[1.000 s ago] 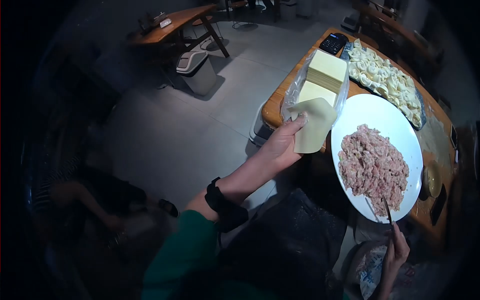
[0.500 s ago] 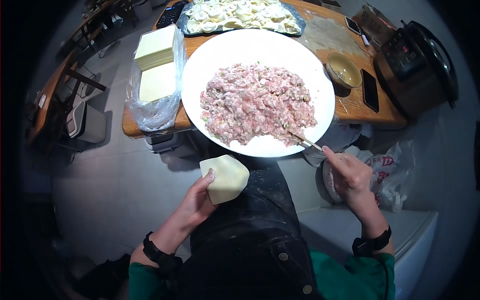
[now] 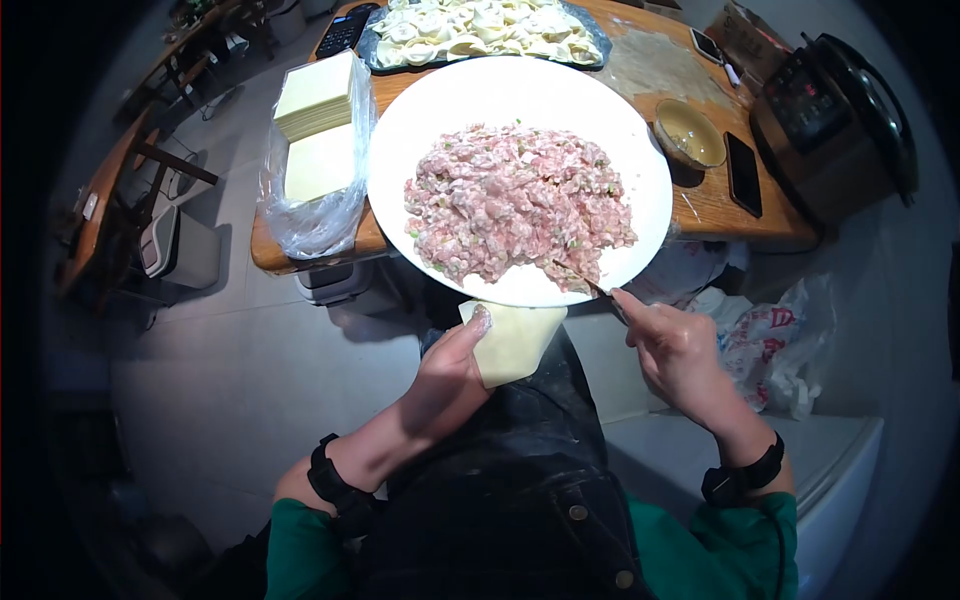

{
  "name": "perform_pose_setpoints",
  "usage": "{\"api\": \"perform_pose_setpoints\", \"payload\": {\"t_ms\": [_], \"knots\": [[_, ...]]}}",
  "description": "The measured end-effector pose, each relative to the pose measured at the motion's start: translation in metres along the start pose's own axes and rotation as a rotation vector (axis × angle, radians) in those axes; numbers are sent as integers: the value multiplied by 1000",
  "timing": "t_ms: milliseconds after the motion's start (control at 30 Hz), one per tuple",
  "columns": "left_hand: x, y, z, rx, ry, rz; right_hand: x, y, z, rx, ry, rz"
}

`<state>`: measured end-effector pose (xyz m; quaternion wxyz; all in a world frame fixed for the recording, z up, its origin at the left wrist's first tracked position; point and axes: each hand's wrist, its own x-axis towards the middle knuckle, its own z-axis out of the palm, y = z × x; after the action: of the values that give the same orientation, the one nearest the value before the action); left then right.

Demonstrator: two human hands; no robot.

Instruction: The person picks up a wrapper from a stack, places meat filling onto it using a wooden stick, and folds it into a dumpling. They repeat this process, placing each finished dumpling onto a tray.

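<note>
My left hand (image 3: 455, 365) is closed on one pale yellow dumpling wrapper (image 3: 515, 345), thumb on top, just below the near rim of the big white plate (image 3: 420, 110). Pink minced meat filling (image 3: 520, 200) with green bits is heaped on that plate. At the plate's lower right edge, my right hand (image 3: 675, 350) grips a thin stick (image 3: 597, 288), whose tip is in the near edge of the filling. Its exact kind is hard to make out. Left of the plate, stacked square wrappers (image 3: 318, 170) sit in a clear plastic bag (image 3: 315, 235).
Behind the plate, a tray (image 3: 385, 62) holds many folded dumplings (image 3: 490, 30). To the right are a glass bowl (image 3: 690, 135), a black phone (image 3: 742, 175) and a rice cooker (image 3: 835, 130). Plastic bags (image 3: 770, 340) hang below the wooden table's (image 3: 270, 250) right side.
My left hand has moved right and up with the wrapper, to the plate's near rim. My right hand has shifted left, and the stick's tip has moved left along the filling.
</note>
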<state>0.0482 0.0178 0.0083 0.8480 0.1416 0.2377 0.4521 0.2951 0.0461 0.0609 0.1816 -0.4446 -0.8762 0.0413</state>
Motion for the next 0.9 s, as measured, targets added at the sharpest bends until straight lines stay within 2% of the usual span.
{"api": "perform_pose_setpoints", "payload": {"t_ms": [67, 133, 200, 300, 433, 533, 600, 733, 800, 867, 900], "knots": [[0, -1, 0, -13, -16, 20, 0, -5, 1, 413, -84, 105], [0, -2, 3, -29, -32, 37, -6, -20, 11, 353, -35, 32], [0, -1, 7, -44, -64, 69, -12, -28, 25, 148, 58, -72], [-6, -3, 4, -52, -66, 93, -24, -34, 38, 104, 76, -153], [-7, -5, 1, -96, -57, 85, -28, -22, 32, 134, 91, -179], [-6, -6, -2, -187, -77, 71, -29, -14, 28, 252, 197, -178], [-5, -7, -4, -283, -119, 59, -34, -12, 24, 289, 143, -88], [-7, -11, -4, -244, -68, 63, -20, 4, 17, 201, 130, -43], [-8, -11, -4, -210, -45, 78, -10, 24, 12, 212, 164, 164], [-14, -11, -8, -157, -31, 78, -8, 23, 2, 231, 132, 147], [-18, -11, -9, -104, -18, 70, -9, 16, -1, 444, 102, 231]]}}
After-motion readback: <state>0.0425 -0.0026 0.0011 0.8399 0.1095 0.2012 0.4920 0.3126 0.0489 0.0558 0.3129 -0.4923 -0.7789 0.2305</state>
